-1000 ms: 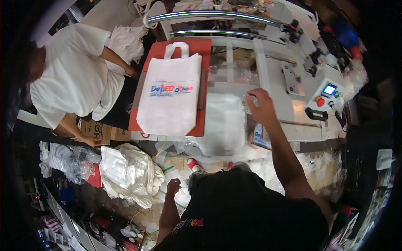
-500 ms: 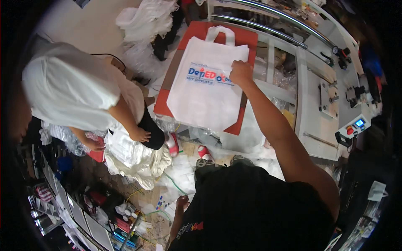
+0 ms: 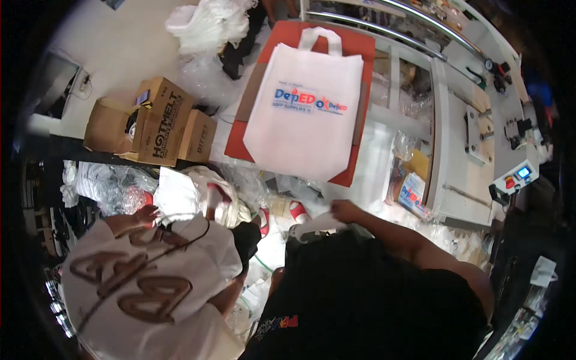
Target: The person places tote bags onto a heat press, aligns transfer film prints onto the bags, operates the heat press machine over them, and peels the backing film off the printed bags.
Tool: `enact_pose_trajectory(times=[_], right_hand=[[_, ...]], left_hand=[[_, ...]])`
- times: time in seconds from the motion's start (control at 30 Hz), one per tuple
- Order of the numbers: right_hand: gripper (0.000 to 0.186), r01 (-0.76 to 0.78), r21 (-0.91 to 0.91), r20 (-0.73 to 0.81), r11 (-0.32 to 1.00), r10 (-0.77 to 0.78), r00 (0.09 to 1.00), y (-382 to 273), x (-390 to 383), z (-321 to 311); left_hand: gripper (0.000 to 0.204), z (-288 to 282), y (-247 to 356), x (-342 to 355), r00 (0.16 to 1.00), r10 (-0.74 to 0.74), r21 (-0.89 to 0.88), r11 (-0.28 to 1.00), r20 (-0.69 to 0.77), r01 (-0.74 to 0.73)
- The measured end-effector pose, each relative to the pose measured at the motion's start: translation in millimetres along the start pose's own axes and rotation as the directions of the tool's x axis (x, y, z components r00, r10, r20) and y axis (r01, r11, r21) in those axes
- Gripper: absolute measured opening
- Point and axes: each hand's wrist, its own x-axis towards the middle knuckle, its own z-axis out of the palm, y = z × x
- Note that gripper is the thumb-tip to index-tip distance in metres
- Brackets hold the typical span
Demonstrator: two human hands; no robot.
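Observation:
A white tote bag with blue and red print lies flat on a red board, its loop handle at the far end. My right hand is drawn back in front of my body, below the bag's near edge and apart from it. Its fingers are curled closed beside a piece of thin white material; whether they grip it I cannot make out. Of my left hand only a sliver of skin shows low beside my dark shirt, and its fingers are hidden.
A co-worker in a white shirt bends close on my left, near white bags and clear plastic. Cardboard boxes stand beyond. A white machine frame with metal rails and a control box is on the right. Another printed bag lies low beside it.
My right hand has left the tote bag's right edge and come back toward my body. The co-worker has moved nearer and lower on the left, uncovering the cardboard boxes.

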Motion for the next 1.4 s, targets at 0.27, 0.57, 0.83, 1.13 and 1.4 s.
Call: enact_pose_trajectory(times=[0.27,0.57,0.83,1.13,1.4], right_hand=[[0.039,-0.914,0.193,-0.191,0.357,0.927,0.322,182,-167,23],[0.041,-0.685,0.489,-0.592,0.539,0.783,0.193,211,-42,-19],[0.029,-0.849,0.358,-0.61,0.387,0.786,0.1,210,10,-6],[0.024,-0.802,0.458,-0.647,0.383,0.763,-0.005,170,12,-8],[0.036,-0.835,0.351,-0.682,0.423,0.727,0.082,177,-12,1]], left_hand=[[0.029,-60,25,-26,0.977,-0.149,-0.092,0.982,0.154,0.165],[0.022,-77,46,-15,0.892,-0.348,-0.414,0.795,0.288,0.443],[0.015,-132,46,-56,0.922,-0.29,0.372,0.91,0.256,0.182],[0.018,-193,-29,15,0.885,-0.312,-0.37,0.821,0.345,0.434],[0.02,-190,7,71,0.964,-0.221,-0.087,0.968,0.15,0.236]])
